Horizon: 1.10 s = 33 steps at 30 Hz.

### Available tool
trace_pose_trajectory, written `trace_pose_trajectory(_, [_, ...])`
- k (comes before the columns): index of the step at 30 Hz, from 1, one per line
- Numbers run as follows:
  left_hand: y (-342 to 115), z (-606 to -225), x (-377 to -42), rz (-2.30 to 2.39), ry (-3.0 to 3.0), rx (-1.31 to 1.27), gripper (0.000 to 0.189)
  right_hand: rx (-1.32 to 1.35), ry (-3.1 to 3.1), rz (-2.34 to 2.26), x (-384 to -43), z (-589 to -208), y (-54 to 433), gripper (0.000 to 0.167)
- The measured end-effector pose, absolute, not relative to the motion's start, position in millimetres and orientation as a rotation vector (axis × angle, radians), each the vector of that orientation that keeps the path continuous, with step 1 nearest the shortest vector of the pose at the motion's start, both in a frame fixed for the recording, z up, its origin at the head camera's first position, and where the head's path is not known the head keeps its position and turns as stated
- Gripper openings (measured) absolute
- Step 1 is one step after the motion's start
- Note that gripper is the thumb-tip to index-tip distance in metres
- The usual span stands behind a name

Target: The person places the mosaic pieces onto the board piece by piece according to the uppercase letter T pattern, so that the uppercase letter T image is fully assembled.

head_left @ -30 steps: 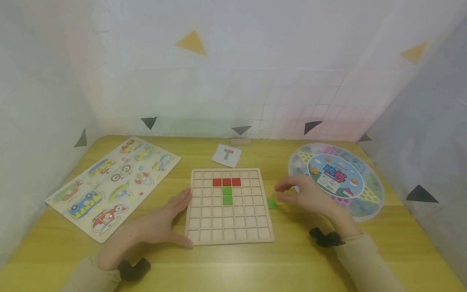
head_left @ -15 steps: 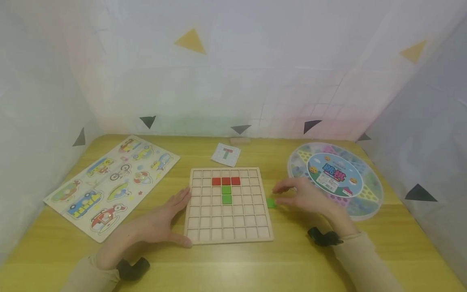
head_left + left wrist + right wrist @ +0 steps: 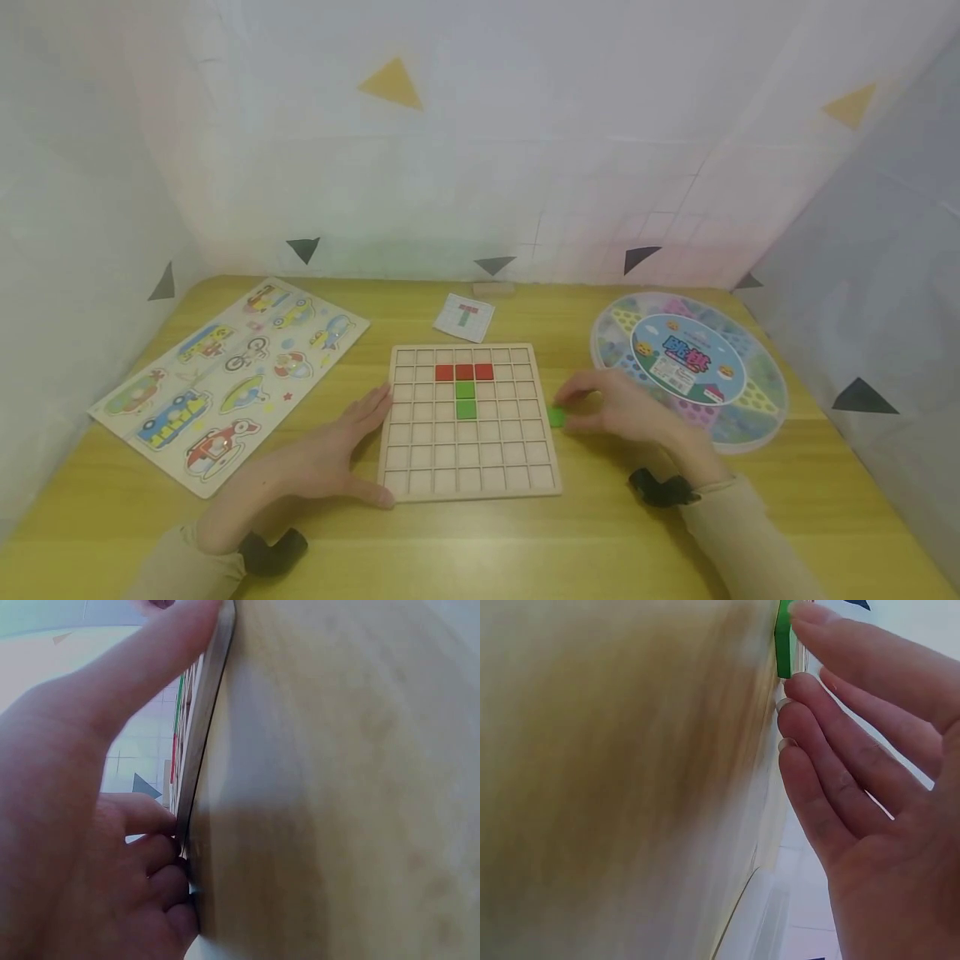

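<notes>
A square wooden grid board (image 3: 468, 479) lies flat on the table, with three red tiles (image 3: 465, 372) in a row and two green tiles (image 3: 466, 400) below them. My left hand (image 3: 330, 458) is spread along the board's left side, thumb at the near corner and fingertips against the edge. Just off the right edge lies a loose green tile (image 3: 556, 417). Thumb and index finger of my right hand (image 3: 618, 408) pinch it by its edges. In the right wrist view the thumb touches this green tile (image 3: 783, 645), while the index fingertip's contact is hidden.
Behind the board lie a pattern card (image 3: 464, 317) and a small wooden block (image 3: 493, 289). A vehicle picture puzzle board (image 3: 243, 367) takes up the left. At the right, partly behind the right hand, is a round game box (image 3: 690, 358).
My right hand has moved slightly left, and its thumb and index finger have drawn together around the loose green tile. The left hand stays at the board's edge.
</notes>
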<state>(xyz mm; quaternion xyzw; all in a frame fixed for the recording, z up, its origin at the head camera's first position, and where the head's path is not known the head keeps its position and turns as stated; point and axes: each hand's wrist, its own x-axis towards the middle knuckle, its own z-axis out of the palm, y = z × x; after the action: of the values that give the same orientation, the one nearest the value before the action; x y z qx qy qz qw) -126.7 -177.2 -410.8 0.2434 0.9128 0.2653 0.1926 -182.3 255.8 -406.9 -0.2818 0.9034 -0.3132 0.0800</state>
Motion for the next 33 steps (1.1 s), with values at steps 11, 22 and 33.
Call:
trace_pose_trajectory(11, [-177.5, -409.9, -126.4, 0.740, 2.572, 0.680, 0.130, -0.911, 2.689, -0.941, -183.6, -411.0, 256.9, 0.029])
trace_pose_trajectory(22, [-177.5, -411.1, -126.5, 0.740, 2.575, 0.682, 0.130, -0.936, 2.728, -0.926, -185.0, -415.8, 255.6, 0.028])
trace_pose_trajectory(33, [-177.5, -410.7, -126.8, 0.743, 2.572, 0.671, 0.130, -0.884, 2.734, -0.898, -184.6, -414.8, 254.2, 0.026])
